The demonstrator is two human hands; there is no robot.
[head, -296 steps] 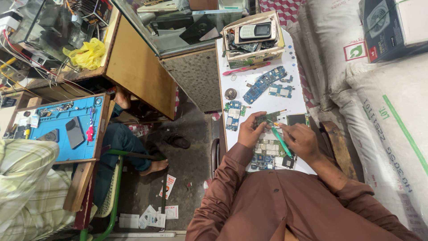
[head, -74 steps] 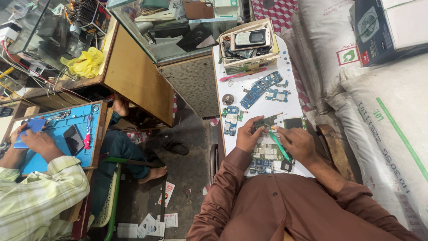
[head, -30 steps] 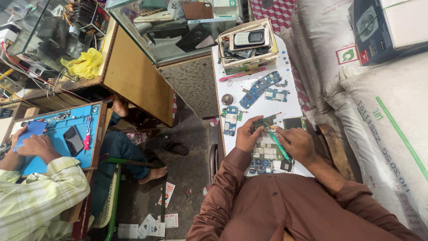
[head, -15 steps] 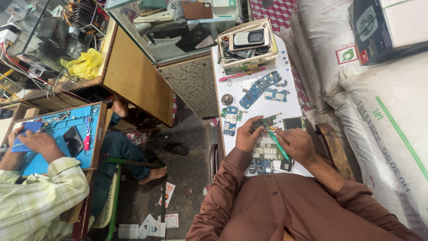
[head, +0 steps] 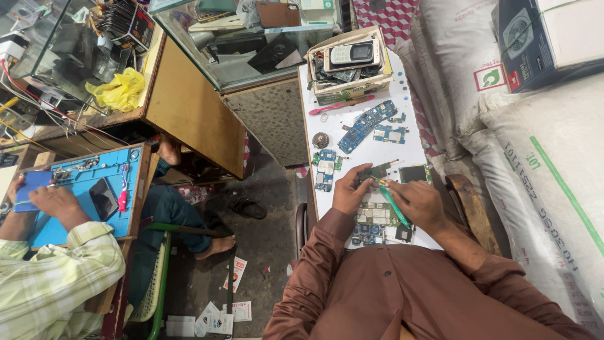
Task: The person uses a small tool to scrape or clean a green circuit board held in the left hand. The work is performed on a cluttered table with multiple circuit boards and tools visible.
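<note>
Since the earlier frame the co-worker's hand [head: 58, 201] at the blue mat [head: 82, 189] has shifted; the person's own hands hold their place. The left hand [head: 350, 192] pinches a small green circuit board [head: 376, 171] between its fingers, raised just above the white worktop [head: 402, 148]. The right hand [head: 420, 203] is closed around a green-handled tool [head: 395, 206], its tip touching the board's near edge just beside the left fingers. Further boards [head: 377, 214] lie under both hands. Judgement: good practice calls for a firm left pinch, a low tool angle and light pressure, so the tip does not slip toward the fingers.
</note>
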